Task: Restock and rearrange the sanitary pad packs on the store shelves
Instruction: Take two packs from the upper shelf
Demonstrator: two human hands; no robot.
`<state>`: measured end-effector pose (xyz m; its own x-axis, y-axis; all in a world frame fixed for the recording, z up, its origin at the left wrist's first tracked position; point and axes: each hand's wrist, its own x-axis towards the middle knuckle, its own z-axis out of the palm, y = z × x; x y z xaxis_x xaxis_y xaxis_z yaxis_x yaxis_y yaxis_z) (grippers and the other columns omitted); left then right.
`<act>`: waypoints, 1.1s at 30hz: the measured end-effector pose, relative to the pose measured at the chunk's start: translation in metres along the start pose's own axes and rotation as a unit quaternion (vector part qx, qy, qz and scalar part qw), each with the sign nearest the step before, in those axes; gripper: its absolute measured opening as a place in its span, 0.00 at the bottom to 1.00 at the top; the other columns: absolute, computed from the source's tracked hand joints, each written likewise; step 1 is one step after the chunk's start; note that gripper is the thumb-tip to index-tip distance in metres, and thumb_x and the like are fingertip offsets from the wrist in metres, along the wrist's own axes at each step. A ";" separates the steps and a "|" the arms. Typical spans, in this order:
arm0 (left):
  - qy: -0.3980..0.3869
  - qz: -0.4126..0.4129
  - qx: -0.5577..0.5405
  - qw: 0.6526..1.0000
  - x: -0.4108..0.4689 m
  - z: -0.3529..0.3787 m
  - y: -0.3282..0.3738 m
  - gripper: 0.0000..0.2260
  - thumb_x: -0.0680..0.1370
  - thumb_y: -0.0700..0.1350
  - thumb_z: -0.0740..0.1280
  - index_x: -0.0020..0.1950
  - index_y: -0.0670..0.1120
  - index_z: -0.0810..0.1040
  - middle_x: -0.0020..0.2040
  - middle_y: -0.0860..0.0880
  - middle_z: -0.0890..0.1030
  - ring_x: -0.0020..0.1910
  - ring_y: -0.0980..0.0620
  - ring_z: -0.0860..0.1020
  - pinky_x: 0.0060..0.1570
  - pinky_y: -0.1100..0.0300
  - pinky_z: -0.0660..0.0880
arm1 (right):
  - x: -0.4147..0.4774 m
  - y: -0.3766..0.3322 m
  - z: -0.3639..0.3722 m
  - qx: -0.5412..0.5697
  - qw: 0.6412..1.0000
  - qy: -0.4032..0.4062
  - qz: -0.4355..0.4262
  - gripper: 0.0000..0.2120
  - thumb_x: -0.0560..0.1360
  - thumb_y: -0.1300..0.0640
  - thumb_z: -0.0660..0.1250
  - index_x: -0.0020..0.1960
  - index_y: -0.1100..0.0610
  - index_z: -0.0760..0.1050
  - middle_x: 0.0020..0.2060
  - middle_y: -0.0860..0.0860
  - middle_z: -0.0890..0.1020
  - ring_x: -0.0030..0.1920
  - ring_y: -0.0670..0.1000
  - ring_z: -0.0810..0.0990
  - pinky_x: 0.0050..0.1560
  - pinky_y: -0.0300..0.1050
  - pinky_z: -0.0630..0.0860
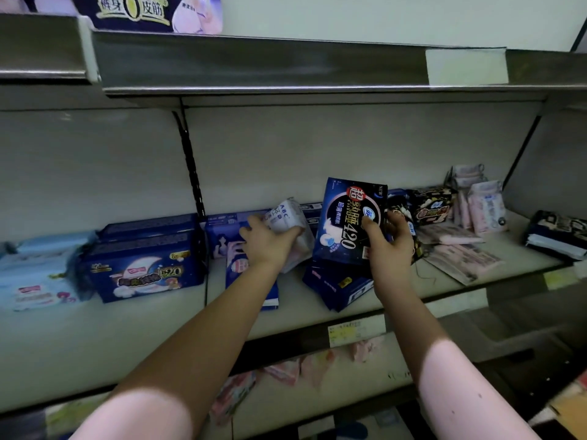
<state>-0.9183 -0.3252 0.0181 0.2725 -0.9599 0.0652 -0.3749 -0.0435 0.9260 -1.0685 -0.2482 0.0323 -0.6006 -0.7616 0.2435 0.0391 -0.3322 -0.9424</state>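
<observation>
Left grip [270, 241] curling round white pack [287, 222] just above shelf [152, 338] — right grip [389, 246] pinching dark blue pack [344, 223], thumb pressing its front, holding it upright over flat blue packs [336, 284] lying mid-shelf.

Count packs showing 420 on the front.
2. A dark blue pack gripped in the right hand, and a blue pack lying on the shelf left of the left hand, which grips a white pack. Stacked or turned packs may hide more.
</observation>
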 end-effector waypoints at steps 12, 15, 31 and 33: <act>0.056 0.111 -0.165 0.978 -0.045 -0.005 0.026 0.33 0.70 0.42 0.75 0.70 0.46 0.64 0.68 0.44 0.64 0.64 0.48 0.68 0.58 0.61 0.66 | -0.009 -0.013 -0.036 0.046 0.998 -0.018 0.032 0.19 0.76 0.58 0.68 0.66 0.55 0.69 0.56 0.50 0.78 0.55 0.51 0.80 0.57 0.48 0.78; 0.032 0.077 -0.206 0.975 -0.066 0.006 0.031 0.34 0.70 0.45 0.75 0.72 0.46 0.62 0.67 0.46 0.63 0.61 0.51 0.68 0.63 0.58 0.68 | -0.008 -0.022 -0.061 0.063 0.997 -0.015 0.031 0.20 0.76 0.60 0.68 0.67 0.57 0.69 0.54 0.50 0.78 0.54 0.49 0.79 0.53 0.40 0.78; -0.087 -0.118 -0.394 0.907 -0.242 0.123 0.064 0.34 0.53 0.57 0.75 0.57 0.44 0.80 0.52 0.42 0.84 0.45 0.43 0.82 0.45 0.51 0.78 | 0.006 -0.056 -0.280 0.019 0.998 -0.052 0.031 0.16 0.75 0.58 0.69 0.62 0.53 0.72 0.51 0.48 0.80 0.55 0.49 0.80 0.58 0.50 0.77; -0.117 -0.127 -0.413 0.894 -0.266 0.131 0.062 0.35 0.56 0.56 0.75 0.61 0.43 0.78 0.54 0.41 0.83 0.39 0.46 0.83 0.37 0.56 0.79 | 0.000 -0.057 -0.304 0.015 0.998 -0.054 0.040 0.16 0.75 0.58 0.69 0.62 0.53 0.72 0.49 0.46 0.80 0.52 0.47 0.79 0.60 0.52 0.77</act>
<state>-1.1305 -0.1086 0.0092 0.0278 -0.9838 -0.1772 0.4808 -0.1423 0.8652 -1.3130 -0.0599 0.0164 -0.5044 -0.8417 0.1928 0.1090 -0.2836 -0.9527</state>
